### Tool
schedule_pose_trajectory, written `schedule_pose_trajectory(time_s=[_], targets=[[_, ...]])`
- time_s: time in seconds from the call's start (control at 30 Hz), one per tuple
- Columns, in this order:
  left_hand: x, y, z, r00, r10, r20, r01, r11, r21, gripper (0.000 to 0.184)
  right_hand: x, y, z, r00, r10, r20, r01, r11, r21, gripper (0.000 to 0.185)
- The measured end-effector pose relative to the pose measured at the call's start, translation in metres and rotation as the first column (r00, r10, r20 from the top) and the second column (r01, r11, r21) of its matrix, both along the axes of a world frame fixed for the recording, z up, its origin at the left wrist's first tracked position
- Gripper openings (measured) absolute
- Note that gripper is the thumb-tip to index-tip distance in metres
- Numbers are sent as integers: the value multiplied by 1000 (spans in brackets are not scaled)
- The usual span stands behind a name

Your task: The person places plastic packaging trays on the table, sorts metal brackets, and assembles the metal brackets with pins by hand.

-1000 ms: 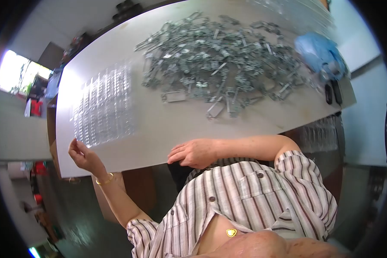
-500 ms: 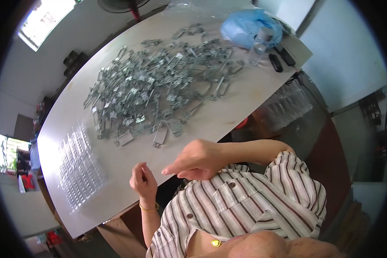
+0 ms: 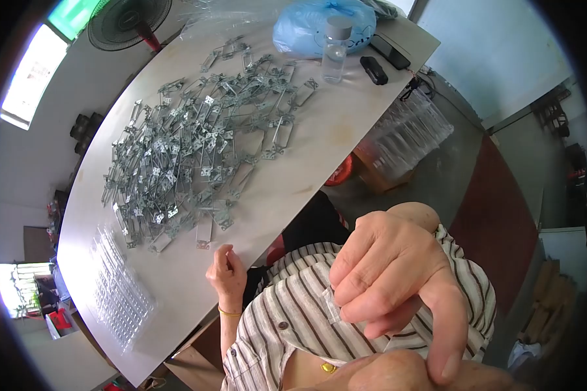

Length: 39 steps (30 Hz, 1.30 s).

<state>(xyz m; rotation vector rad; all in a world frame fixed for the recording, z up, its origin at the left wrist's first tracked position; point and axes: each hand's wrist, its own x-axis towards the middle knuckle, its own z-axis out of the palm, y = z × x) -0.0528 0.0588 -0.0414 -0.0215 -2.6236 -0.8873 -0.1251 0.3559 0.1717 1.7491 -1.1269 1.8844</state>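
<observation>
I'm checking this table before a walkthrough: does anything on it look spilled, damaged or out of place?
Nothing stands out as spilled or damaged. The metal parts lie in a jumbled heap with strays at its edges, which looks like loose stock rather than an accident. The clear bottle stands upright by the blue bag.

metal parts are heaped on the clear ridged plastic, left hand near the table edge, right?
Not quite: in the head view, the metal parts are heaped directly on the table, beside the clear ridged plastic. The left hand is near the table edge.
</observation>
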Motion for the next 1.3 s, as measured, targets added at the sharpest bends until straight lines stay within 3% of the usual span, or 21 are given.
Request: schedule_pose_trajectory(time_s=[0.13, 0.27, 0.37, 0.5, 0.8, 0.9, 1.0, 1.1, 1.17, 1.27, 1.3], targets=[[-1, 2, 1, 1000, 4, 12, -4, 1000, -24, 15, 1, -3, 8, 1000, -3, 23, 6, 991, -135, 55], [-3, 3, 0, 999, -37, 1, 37, 993, -113, 13, -4, 16, 3, 972, 203, 117, -212, 975, 66, 56], [-2, 5, 3, 999, -43, -6, 42, 991, -128, 12, 0, 7, 1, 941, 273, 202, -275, 961, -17, 53], [-3, 4, 1, 999, -36, -24, 33, 993, -112, 11, 4, -21, 3, 942, 305, 138, -267, 933, -240, 52], [-3, 0, 0, 996, -58, -61, 48, 988, -150, 13, 13, -51, 14, 956, 277, 100, -263, 956, -132, 47], [-3, 1, 0, 996, -62, -62, 53, 987, -150, 12, 27, -59, 13, 934, 300, 194, -275, 950, -146, 44], [-2, 0, -1, 995, -64, -75, 53, 989, -141, 12, 49, -58, 4, 879, 366, 305, -336, 930, -147, 39], [-2, -1, -1, 996, -62, -65, 52, 987, -152, 11, 26, -54, 6, 785, 570, 242, -581, 813, -30, 38], [-2, -1, 0, 996, -65, -64, 54, 986, -158, 11, 14, -55, 14, 685, 674, 278, -712, 700, 57, 47], [-2, -2, -1, 996, -67, -66, 57, 988, -141, 12, 27, -65, 15, 584, 696, 418, -732, 674, -101, 34], [-1, -1, -1, 996, -63, -56, 54, 989, -140, 11, 25, -65, 16, 561, 711, 423, -763, 643, -69, 32]])
